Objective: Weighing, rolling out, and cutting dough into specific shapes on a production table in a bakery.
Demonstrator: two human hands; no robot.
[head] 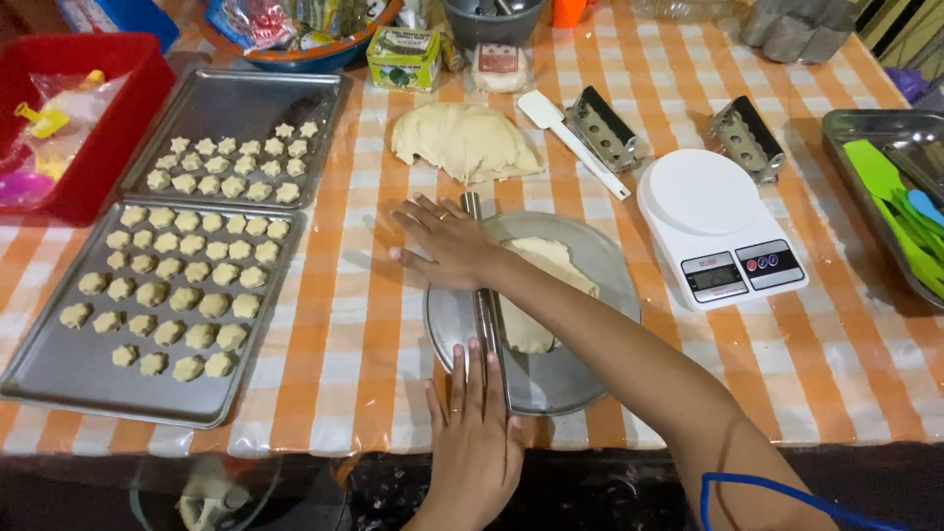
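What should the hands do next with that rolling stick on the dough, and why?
Probably push the rolling pin sideways across the dough. Both the left hand and right hand lie flat on the pin, and the dough on the round metal plate looks uneven, with most of it beside the pin.

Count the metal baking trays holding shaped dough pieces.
2. The near tray lies at the table's left edge; the far tray sits just behind it, beside the red bin.
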